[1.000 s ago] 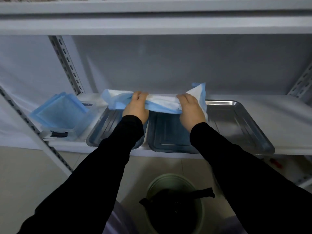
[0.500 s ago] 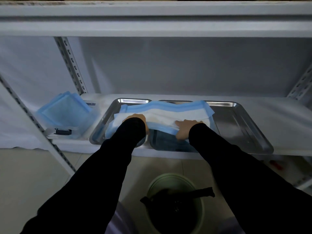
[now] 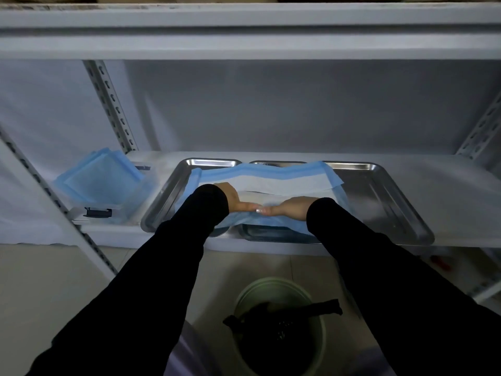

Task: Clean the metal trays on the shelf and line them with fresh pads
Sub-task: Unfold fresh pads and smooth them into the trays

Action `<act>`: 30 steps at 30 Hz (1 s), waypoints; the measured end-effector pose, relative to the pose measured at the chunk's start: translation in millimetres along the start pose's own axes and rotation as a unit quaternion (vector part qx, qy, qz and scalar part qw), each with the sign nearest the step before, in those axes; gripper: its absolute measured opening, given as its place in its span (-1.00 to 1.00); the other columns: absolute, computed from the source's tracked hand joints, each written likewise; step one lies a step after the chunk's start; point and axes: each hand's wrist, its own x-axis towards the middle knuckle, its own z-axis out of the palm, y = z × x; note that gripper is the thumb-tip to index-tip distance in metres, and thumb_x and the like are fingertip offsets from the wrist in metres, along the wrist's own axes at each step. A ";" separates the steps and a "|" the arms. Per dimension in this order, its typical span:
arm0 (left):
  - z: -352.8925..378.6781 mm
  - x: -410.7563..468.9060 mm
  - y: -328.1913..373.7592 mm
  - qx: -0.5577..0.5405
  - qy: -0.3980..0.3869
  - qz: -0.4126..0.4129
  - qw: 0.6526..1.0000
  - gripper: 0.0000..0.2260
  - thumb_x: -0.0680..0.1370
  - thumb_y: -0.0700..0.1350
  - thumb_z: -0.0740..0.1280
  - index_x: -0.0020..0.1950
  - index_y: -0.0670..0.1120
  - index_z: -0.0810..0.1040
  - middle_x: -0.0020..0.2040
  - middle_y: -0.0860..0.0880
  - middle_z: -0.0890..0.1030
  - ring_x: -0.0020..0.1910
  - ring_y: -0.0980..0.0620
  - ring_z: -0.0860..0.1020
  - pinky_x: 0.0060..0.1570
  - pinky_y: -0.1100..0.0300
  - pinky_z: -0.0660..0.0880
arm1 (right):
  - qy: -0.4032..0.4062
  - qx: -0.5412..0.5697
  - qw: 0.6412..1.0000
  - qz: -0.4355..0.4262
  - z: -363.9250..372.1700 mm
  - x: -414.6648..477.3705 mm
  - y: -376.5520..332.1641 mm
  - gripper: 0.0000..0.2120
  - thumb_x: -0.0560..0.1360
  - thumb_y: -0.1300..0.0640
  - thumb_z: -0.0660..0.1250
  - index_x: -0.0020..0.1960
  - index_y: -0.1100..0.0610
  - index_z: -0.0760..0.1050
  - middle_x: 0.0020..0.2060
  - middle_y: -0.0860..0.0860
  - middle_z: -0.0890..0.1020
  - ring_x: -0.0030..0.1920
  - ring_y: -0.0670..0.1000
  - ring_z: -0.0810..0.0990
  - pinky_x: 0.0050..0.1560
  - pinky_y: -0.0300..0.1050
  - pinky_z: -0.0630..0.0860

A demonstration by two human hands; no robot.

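— So, which step is this?
— Lining, I'd say. Your left hand (image 3: 232, 200) and right hand (image 3: 291, 210) lie flat on the pad (image 3: 273, 181), thumbs touching, gripping nothing. Blue-edged, white-centred and rumpled, it straddles the left tray (image 3: 166, 200) and the right tray (image 3: 394, 203) under your palms. Next: slide it into one.

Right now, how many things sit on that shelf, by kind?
Metal trays: 2, left tray and right tray
Blue-edged pad lying across both: 1
Clear box with spare pads: 1
Total: 4
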 end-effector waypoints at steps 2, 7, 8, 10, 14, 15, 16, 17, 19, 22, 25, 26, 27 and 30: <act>1.4 5.9 -3.2 -0.041 -0.007 -0.023 0.999 -0.35 0.53 0.32 0.07 0.17 -0.21 0.56 0.06 -0.11 0.61 0.04 -0.04 0.51 0.10 0.20 0.35 | -0.011 -0.022 0.999 0.044 -8.0 -11.9 -10.1 -0.07 0.17 -0.57 0.24 0.37 -0.02 0.42 0.36 -0.09 0.43 0.39 0.01 0.35 0.41 -0.09 0.18; -1.7 13.9 -4.5 -0.103 0.065 -0.040 0.992 -0.63 0.63 0.00 0.12 0.27 -0.19 0.52 0.23 -0.11 0.57 0.14 -0.07 0.55 0.26 0.13 0.43 | 0.049 -0.145 0.985 0.073 -12.5 -2.7 -15.5 -0.30 0.40 -0.42 0.15 0.24 0.11 0.52 0.23 0.01 0.54 0.24 0.08 0.48 0.16 -0.09 0.34; -3.4 16.1 -5.6 -0.115 0.083 -0.043 0.989 -0.68 0.62 -0.06 0.17 0.24 -0.21 0.55 0.22 -0.14 0.58 0.17 -0.10 0.55 0.23 0.12 0.44 | 0.065 -0.163 0.983 0.058 -10.6 0.3 -15.8 -0.42 0.50 -0.29 0.16 0.23 0.15 0.51 0.23 0.04 0.54 0.23 0.09 0.48 0.17 -0.09 0.36; -8.3 20.1 -7.6 -0.114 0.112 -0.043 0.986 -0.73 0.60 -0.14 0.20 0.21 -0.21 0.56 0.21 -0.16 0.58 0.22 -0.12 0.53 0.19 0.12 0.44 | 0.082 -0.183 0.979 0.038 -7.5 5.9 -13.8 -0.63 0.59 0.03 0.13 0.31 0.18 0.46 0.31 0.09 0.48 0.30 0.10 0.44 0.26 -0.10 0.35; -12.9 32.2 -5.5 -0.113 0.151 -0.041 0.981 -0.76 0.60 -0.21 0.16 0.13 -0.23 0.57 0.13 -0.20 0.59 0.14 -0.15 0.55 0.09 0.13 0.45 | 0.059 -0.173 0.983 0.013 -0.7 18.1 -5.3 -0.55 0.59 0.25 0.06 0.48 0.13 0.25 0.48 0.07 0.27 0.47 0.07 0.24 0.45 -0.12 0.17; -11.5 34.3 -4.9 -0.114 0.157 -0.042 0.980 -0.77 0.59 -0.21 0.15 0.07 -0.24 0.57 0.07 -0.23 0.59 0.07 -0.17 0.55 0.05 0.13 0.45 | 0.053 -0.176 0.983 0.004 1.3 20.2 -4.2 -0.54 0.60 0.26 0.06 0.49 0.13 0.24 0.49 0.06 0.25 0.49 0.06 0.22 0.46 -0.13 0.15; -8.9 38.4 -4.1 -0.117 0.160 -0.042 0.979 -0.79 0.59 -0.20 0.15 0.04 -0.23 0.55 0.03 -0.24 0.58 0.04 -0.18 0.54 0.04 0.13 0.45 | 0.051 -0.178 0.983 -0.006 2.9 23.8 -3.0 -0.54 0.60 0.25 0.06 0.49 0.12 0.23 0.49 0.05 0.24 0.49 0.05 0.21 0.46 -0.14 0.13; -5.4 44.6 -3.9 -0.123 0.161 -0.042 0.978 -0.79 0.59 -0.17 0.16 0.07 -0.21 0.55 0.07 -0.22 0.58 0.07 -0.17 0.54 0.08 0.13 0.45 | 0.050 -0.179 0.983 -0.013 3.5 27.4 -2.0 -0.55 0.60 0.24 0.06 0.49 0.12 0.24 0.49 0.04 0.24 0.49 0.05 0.22 0.46 -0.14 0.13; 2.0 54.9 -2.5 -0.132 0.165 -0.038 0.977 -0.75 0.61 -0.10 0.20 0.23 -0.15 0.51 0.24 -0.14 0.54 0.23 -0.11 0.49 0.25 0.14 0.38 | 0.053 -0.183 0.981 -0.026 3.5 34.0 -0.6 -0.56 0.60 0.22 0.07 0.48 0.11 0.27 0.48 0.04 0.27 0.47 0.05 0.24 0.45 -0.15 0.15; 10.0 68.5 -0.8 -0.110 0.153 -0.044 0.981 -0.62 0.63 -0.03 0.16 0.42 -0.13 0.34 0.38 -0.12 0.43 0.35 -0.08 0.40 0.35 0.14 0.29 | 0.059 -0.182 0.981 -0.034 2.3 40.7 1.1 -0.59 0.58 0.22 0.09 0.42 0.11 0.36 0.43 0.04 0.38 0.42 0.06 0.33 0.41 -0.15 0.22; 14.7 83.8 1.1 -0.086 0.128 -0.055 0.987 -0.56 0.65 -0.02 0.08 0.50 -0.16 0.19 0.44 -0.15 0.35 0.42 -0.11 0.32 0.40 0.07 0.27 | 0.063 -0.178 0.981 -0.035 1.5 43.5 3.3 -0.65 0.56 0.24 0.11 0.28 0.15 0.51 0.30 0.06 0.52 0.30 0.08 0.46 0.33 -0.12 0.35; 15.6 87.9 2.1 -0.080 0.118 -0.060 0.988 -0.55 0.66 -0.02 0.06 0.52 -0.15 0.14 0.45 -0.16 0.32 0.43 -0.12 0.29 0.41 0.04 0.26 | 0.065 -0.178 0.981 -0.036 1.6 44.0 3.8 -0.66 0.56 0.24 0.11 0.24 0.17 0.54 0.26 0.08 0.55 0.27 0.09 0.49 0.31 -0.11 0.38; 16.5 91.2 2.8 -0.073 0.106 -0.065 0.989 -0.53 0.66 -0.01 0.05 0.54 -0.13 0.08 0.46 -0.16 0.30 0.45 -0.13 0.28 0.42 0.01 0.25 | 0.067 -0.178 0.981 -0.036 1.6 44.6 4.5 -0.68 0.55 0.25 0.12 0.21 0.20 0.56 0.22 0.09 0.58 0.24 0.10 0.50 0.30 -0.08 0.41; 18.8 99.3 5.4 -0.048 0.084 -0.067 0.993 -0.51 0.65 -0.02 0.10 0.54 -0.06 0.05 0.43 -0.15 0.35 0.41 -0.14 0.33 0.39 0.00 0.29 | 0.072 -0.176 0.981 -0.036 0.5 47.3 7.6 -0.70 0.54 0.24 0.14 0.15 0.28 0.55 0.17 0.16 0.60 0.20 0.14 0.53 0.28 -0.01 0.44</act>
